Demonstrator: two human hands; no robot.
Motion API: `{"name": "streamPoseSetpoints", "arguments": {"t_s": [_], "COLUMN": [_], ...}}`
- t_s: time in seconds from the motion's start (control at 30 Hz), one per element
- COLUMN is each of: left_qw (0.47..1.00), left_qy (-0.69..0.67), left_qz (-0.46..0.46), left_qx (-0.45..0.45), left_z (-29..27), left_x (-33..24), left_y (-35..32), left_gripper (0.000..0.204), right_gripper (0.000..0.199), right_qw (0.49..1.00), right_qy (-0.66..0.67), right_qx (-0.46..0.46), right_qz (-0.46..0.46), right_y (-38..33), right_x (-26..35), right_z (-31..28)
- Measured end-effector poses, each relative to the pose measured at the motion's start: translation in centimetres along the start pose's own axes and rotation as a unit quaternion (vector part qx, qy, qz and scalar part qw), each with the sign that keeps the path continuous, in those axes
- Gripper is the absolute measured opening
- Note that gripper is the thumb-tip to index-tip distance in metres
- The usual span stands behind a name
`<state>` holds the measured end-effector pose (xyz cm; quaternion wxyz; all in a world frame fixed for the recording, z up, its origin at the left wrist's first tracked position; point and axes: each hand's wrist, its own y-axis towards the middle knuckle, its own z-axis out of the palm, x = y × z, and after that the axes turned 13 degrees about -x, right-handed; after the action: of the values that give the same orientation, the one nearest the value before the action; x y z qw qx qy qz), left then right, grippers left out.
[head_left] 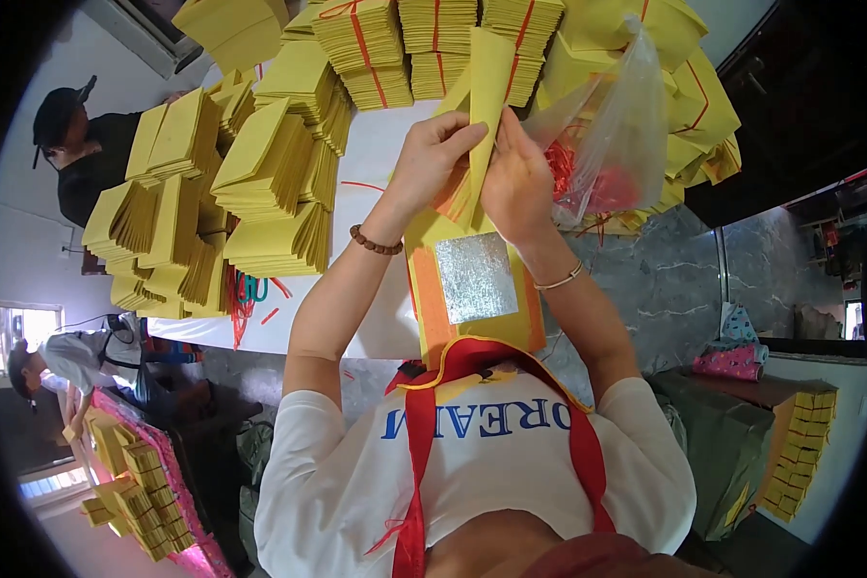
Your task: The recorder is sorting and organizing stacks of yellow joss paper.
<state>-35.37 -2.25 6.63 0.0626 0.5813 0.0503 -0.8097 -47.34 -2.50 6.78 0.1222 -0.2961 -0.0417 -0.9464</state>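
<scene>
White counter runs up the middle of the head view, crowded with yellow paper stacks; some at the far end are tied with red string. Grey stone floor to the right.

Left hand and right hand are both raised over the counter, closed around a folded yellow sheet that stands upright between them. Left fingertips pinch its left edge, right fingers press its lower right side. Hands almost touching.

Below the hands, a paper pile lies at the near counter edge: yellow and orange sheets, top one with a square silver foil patch.

Clear plastic bag with red string inside sits just right of the right hand, leaning on more yellow stacks.

Another person in black stands at the counter's far left. Lower left, a second person bends near a pink-edged tray of yellow bundles. Right side, a box of yellow bundles on the floor.
</scene>
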Motion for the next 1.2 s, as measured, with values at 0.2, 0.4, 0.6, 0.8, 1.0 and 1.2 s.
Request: {"name": "streamPoseSetpoints", "arguments": {"t_s": [0.2,0.4,0.6,0.8,1.0,1.2], "left_qw": [0.997,0.993,0.994,0.996,0.995,0.995], "left_qy": [0.046,0.037,0.032,0.007,-0.008,0.01], "left_qz": [0.056,0.094,0.083,0.059,0.069,0.063], "left_qx": [-0.042,-0.061,-0.07,-0.062,-0.068,-0.074], "left_z": [0.1,0.2,0.1,0.0,0.2,0.2], "left_x": [1.3,1.6,2.2,2.1,2.0,2.1], "left_y": [0.1,-0.3,-0.4,-0.6,-0.9,-0.9], "left_gripper": [0.019,0.021,0.022,0.021,0.018,0.019], "right_gripper": [0.046,0.048,0.049,0.054,0.057,0.06], "right_qw": [0.992,0.994,0.995,0.996,0.995,0.994], "right_qy": [0.107,0.092,0.082,0.062,0.071,0.058], "right_qx": [0.024,0.012,0.014,0.013,0.016,-0.019], "right_qz": [0.066,0.053,0.062,0.067,0.072,0.093], "right_y": [1.2,1.3,1.3,1.0,0.9,0.7], "right_x": [-0.9,-1.8,-1.9,-1.8,-1.9,-1.9], "right_z": [-1.2,-1.3,-1.7,-1.6,-1.6,-1.7]}}
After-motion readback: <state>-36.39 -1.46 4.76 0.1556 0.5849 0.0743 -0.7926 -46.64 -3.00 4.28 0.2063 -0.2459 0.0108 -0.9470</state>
